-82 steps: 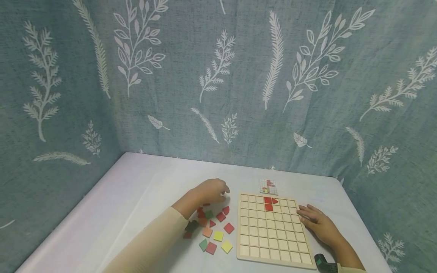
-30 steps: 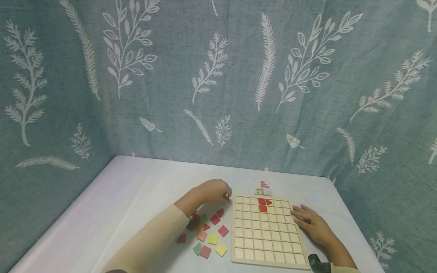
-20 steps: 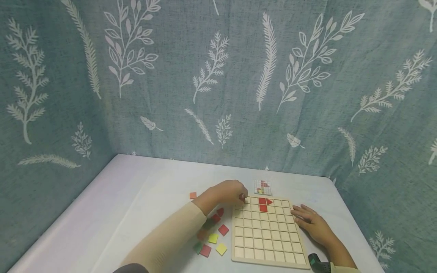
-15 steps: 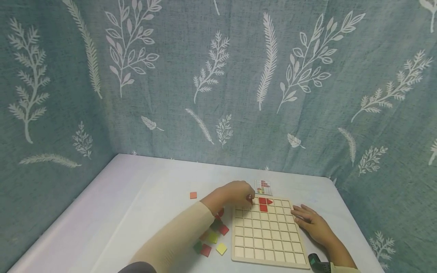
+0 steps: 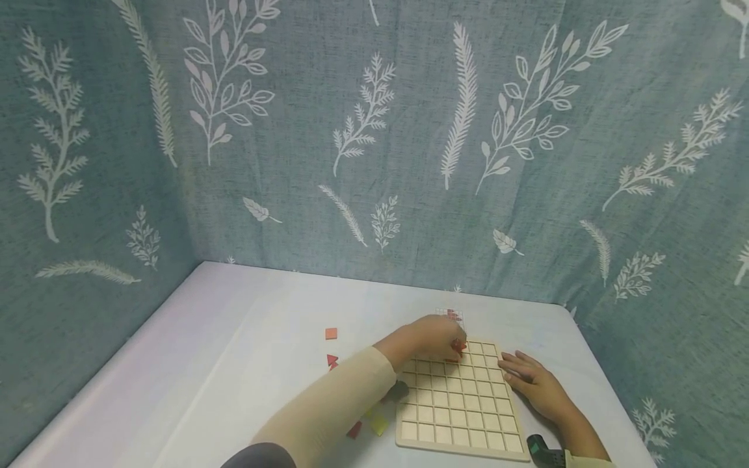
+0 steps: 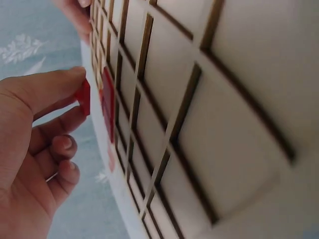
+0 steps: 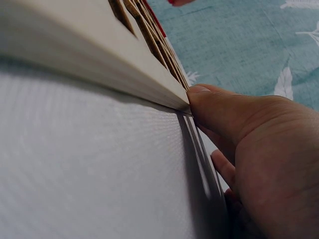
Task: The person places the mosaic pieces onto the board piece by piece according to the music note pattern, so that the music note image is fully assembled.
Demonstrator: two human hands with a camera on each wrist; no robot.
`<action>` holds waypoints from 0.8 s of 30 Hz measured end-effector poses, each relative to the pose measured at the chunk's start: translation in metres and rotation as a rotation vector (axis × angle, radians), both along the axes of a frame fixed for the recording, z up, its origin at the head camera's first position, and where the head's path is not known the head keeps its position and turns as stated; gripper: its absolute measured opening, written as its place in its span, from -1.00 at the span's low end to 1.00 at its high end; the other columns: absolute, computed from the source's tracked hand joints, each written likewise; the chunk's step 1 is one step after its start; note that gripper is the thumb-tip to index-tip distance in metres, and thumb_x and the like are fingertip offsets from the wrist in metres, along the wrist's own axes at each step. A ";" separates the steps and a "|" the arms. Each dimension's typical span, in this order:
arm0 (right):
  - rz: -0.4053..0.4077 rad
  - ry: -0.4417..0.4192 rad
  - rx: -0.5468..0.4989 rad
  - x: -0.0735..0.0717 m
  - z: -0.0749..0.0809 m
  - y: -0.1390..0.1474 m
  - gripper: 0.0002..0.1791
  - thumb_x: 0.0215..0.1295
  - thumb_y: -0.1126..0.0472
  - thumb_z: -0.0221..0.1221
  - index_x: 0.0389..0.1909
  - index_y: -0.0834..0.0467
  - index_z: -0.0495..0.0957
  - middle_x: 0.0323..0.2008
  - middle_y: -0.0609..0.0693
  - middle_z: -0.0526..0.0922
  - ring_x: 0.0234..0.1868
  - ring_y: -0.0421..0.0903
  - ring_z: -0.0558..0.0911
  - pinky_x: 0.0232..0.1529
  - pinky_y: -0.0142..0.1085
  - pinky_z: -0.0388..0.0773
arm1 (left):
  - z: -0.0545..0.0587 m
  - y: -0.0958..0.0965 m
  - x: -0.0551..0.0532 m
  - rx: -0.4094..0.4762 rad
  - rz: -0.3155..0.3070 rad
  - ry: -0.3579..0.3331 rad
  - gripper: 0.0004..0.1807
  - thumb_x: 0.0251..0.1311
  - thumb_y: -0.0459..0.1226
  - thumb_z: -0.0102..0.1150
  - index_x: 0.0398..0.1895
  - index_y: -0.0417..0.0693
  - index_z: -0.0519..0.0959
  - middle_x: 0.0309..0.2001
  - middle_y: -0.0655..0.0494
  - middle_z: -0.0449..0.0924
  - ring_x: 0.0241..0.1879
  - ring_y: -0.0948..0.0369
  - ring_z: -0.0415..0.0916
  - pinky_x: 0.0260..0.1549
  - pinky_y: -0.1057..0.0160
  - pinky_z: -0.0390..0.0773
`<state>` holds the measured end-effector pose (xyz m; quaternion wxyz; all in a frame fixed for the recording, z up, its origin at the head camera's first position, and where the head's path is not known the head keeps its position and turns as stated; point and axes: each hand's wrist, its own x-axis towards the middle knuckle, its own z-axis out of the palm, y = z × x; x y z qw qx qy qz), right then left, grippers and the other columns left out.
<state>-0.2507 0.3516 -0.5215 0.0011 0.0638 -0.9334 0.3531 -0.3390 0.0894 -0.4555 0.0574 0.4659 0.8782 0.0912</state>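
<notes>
White table (image 5: 263, 318), red tile (image 6: 86, 99) pinched at tip of left grip (image 5: 435, 337); gridded board (image 5: 459, 417) below

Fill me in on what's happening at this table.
A person is setting coloured pieces into a wooden grid board. Their left hand pinches a red tile just off the board, close to red pieces already in it. The right hand rests at the board's right edge, thumb touching it. An orange-red square and other loose tiles lie left of the board, some hidden by the left sleeve. Beyond the board is a picture card, partly covered.
</notes>
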 end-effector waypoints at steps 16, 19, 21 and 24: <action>0.027 0.031 -0.013 -0.001 -0.003 0.001 -0.43 0.30 -0.17 0.15 0.17 0.12 0.58 0.33 0.06 0.39 0.44 0.23 0.08 0.27 0.32 -0.08 | -0.010 0.025 0.005 -0.039 0.000 0.085 -0.85 0.18 -0.01 0.31 -0.31 0.19 0.68 -0.43 0.42 0.54 -0.43 0.45 0.44 -0.39 0.43 0.45; 0.020 0.031 -0.011 0.000 -0.002 0.000 -0.42 0.29 -0.18 0.16 0.16 0.13 0.58 0.33 0.08 0.39 0.43 0.25 0.08 0.27 0.32 -0.08 | -0.011 0.026 0.006 -0.040 0.014 0.081 -0.86 0.17 -0.02 0.33 -0.31 0.20 0.68 -0.43 0.43 0.55 -0.42 0.46 0.44 -0.38 0.44 0.45; 0.016 0.036 -0.006 0.000 -0.001 -0.001 -0.42 0.28 -0.18 0.16 0.15 0.14 0.58 0.32 0.09 0.40 0.43 0.26 0.09 0.26 0.32 -0.07 | -0.012 0.026 0.005 -0.038 0.020 0.079 -0.86 0.16 -0.02 0.34 -0.32 0.20 0.69 -0.42 0.44 0.56 -0.41 0.46 0.45 -0.37 0.44 0.45; 0.012 0.041 -0.010 0.000 -0.001 0.000 -0.44 0.29 -0.15 0.17 0.15 0.14 0.59 0.32 0.08 0.40 0.43 0.25 0.09 0.27 0.32 -0.08 | -0.012 0.027 0.005 -0.041 0.028 0.075 -0.87 0.15 -0.02 0.34 -0.34 0.20 0.69 -0.43 0.44 0.56 -0.41 0.47 0.45 -0.35 0.45 0.45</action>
